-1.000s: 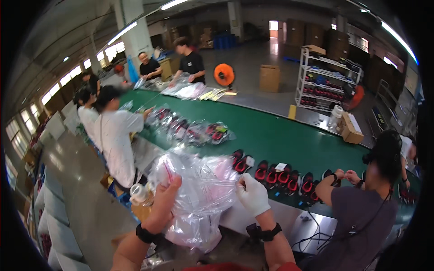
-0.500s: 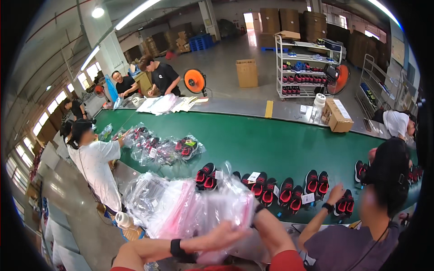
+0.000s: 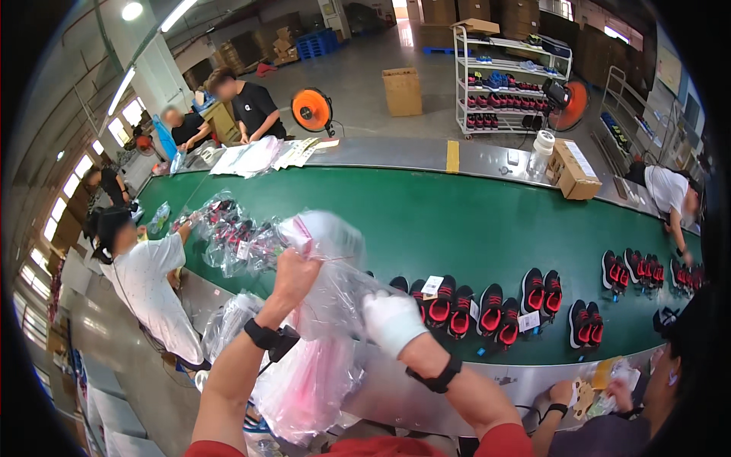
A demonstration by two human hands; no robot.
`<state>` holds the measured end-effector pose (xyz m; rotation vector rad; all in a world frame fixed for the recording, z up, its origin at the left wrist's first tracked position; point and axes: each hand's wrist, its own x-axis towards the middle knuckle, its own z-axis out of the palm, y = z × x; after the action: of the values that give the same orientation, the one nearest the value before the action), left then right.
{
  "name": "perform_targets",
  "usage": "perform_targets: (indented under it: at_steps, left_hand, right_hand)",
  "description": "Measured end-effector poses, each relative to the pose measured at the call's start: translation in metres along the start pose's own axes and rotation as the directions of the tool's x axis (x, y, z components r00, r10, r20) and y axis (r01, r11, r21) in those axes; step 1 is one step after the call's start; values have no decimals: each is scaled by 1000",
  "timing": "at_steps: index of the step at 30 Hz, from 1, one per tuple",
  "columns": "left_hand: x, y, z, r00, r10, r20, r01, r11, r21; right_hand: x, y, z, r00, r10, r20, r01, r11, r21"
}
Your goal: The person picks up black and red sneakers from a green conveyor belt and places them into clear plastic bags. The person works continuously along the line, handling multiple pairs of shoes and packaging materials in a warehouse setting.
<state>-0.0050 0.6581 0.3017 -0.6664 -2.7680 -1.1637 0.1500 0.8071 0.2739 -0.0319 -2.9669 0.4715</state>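
Note:
A clear plastic bag (image 3: 333, 293) is stretched between my hands above the near edge of the green belt. My bare left hand (image 3: 297, 276) is closed on its upper left side. On the bag's right side is my right hand (image 3: 392, 324), in a white glove and slightly blurred, its fingers gripping the plastic. Under my left forearm lies a heap of clear bags with pink edges (image 3: 304, 381). Just right of my right hand, pairs of black and red sneakers (image 3: 449, 306) with white paper tags stand in a row on the belt; the bag hides part of the row.
Bagged shoes (image 3: 228, 232) lie on the green belt (image 3: 426, 221) to the left, beside a person in white (image 3: 148, 286). A co-worker's hand (image 3: 562, 392) is at the near right. Across the belt are a cardboard box (image 3: 572, 169), an orange fan (image 3: 311, 110) and a shoe rack (image 3: 461, 84).
Both hands have risen from the bag pile, spreading one bag between them. My left hand has moved up and left. The co-worker's hand at right has drawn back from the shoes.

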Motion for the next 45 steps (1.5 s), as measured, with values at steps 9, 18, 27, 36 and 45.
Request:
perform_targets:
  at_steps: [9, 18, 27, 36, 45]
  left_hand:
    - [61, -50, -66, 991, 71, -115, -69, 997, 22]
    - [84, -115, -67, 987, 66, -150, -52, 994, 97]
    - [104, -149, -26, 997, -23, -72, 33, 989, 142]
    - [78, -87, -30, 996, -56, -64, 63, 991, 115]
    - [35, 47, 0, 927, 249, 281, -272, 961, 45]
  right_hand:
    - [82, 37, 63, 969, 201, 145, -229, 499, 836]
    - [182, -26, 301, 727, 219, 651, -266, 964, -27]
    - [106, 15, 288, 987, 122, 105, -93, 964, -249]
    - [60, 71, 67, 932, 356, 69, 19, -237, 971]
    - [15, 29, 11, 952, 64, -298, -18, 988, 154]
